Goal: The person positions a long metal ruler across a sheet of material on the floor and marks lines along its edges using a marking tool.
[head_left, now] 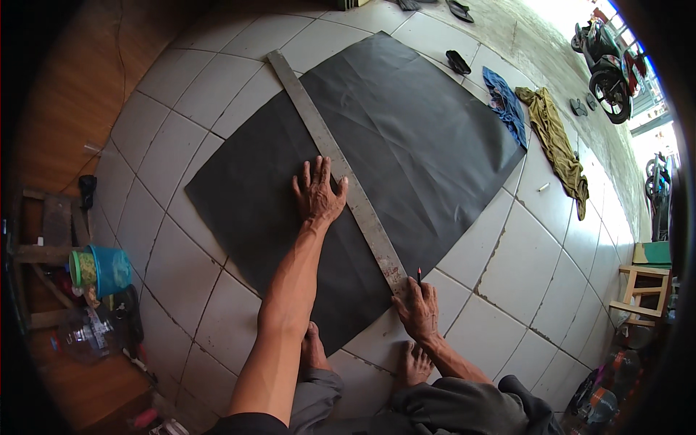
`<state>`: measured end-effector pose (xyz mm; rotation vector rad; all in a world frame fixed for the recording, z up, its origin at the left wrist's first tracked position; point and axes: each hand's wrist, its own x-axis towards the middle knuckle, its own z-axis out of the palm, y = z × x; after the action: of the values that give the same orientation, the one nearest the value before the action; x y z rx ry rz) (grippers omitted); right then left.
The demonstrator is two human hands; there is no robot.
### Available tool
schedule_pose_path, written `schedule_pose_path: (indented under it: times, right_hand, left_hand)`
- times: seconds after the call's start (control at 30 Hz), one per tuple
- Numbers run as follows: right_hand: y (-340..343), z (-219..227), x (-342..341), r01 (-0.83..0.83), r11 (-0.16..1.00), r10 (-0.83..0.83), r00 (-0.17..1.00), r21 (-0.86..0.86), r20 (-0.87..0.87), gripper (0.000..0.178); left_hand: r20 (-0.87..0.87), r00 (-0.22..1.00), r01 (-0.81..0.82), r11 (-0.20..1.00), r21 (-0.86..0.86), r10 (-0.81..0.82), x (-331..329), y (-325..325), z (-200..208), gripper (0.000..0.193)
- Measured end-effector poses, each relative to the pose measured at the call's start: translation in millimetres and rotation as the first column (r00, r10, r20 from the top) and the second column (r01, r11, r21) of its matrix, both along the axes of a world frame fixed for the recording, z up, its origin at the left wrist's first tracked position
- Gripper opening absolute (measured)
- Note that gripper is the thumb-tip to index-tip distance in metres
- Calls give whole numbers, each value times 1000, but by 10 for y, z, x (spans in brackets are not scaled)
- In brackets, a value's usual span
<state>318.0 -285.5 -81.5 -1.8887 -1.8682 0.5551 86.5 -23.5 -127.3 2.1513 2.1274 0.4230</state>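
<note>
A large sheet of black, leather-like material (406,123) lies on the tiled floor with faint creases across it. Across it runs a long, worn metal ruler (299,96), from the far left edge of the sheet to its near edge. My left hand (319,192) lies flat with fingers spread, partly on the sheet and partly on the ruler's middle. At the ruler's near end is my right hand (418,310), its fingers curled around a slim dark pencil (419,275) that points up. The lower part of the pencil is hidden in the fingers.
My bare feet (415,364) are by the sheet's near edge. Blue cloth (505,105) and olive cloth (554,138) lie to the right, near a black sandal (457,62). Buckets (109,270) stand at left, a wooden stool (641,293) at right. A motorcycle (609,69) is parked far right.
</note>
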Motion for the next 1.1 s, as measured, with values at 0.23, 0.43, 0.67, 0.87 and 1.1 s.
schedule_pose_path:
  times: [0.23,0.43,0.67,0.87,1.1]
  right_hand:
    - [2,-42,16,-39,999,38,999,22,15,60]
    - [0,-51,54,-99,993,94,993,64,65,62]
    - [5,-40,36,-95,994,91,993,45,82,58]
    - [-19,-67,52,-123,990,117,990,73,82,57]
    - [-27,-100,57,-119,989,110,989,93,96,57]
  left_hand:
    - [3,1000,-7,1000,25,7,-1,21,-25,68]
    - [4,1000,2,999,46,-2,31,24,-8,68]
    - [4,1000,7,999,33,-7,12,-4,3,68]
    - [0,1000,13,999,34,-13,1,-41,12,67]
    - [16,1000,22,999,-27,-22,35,-49,-65,69]
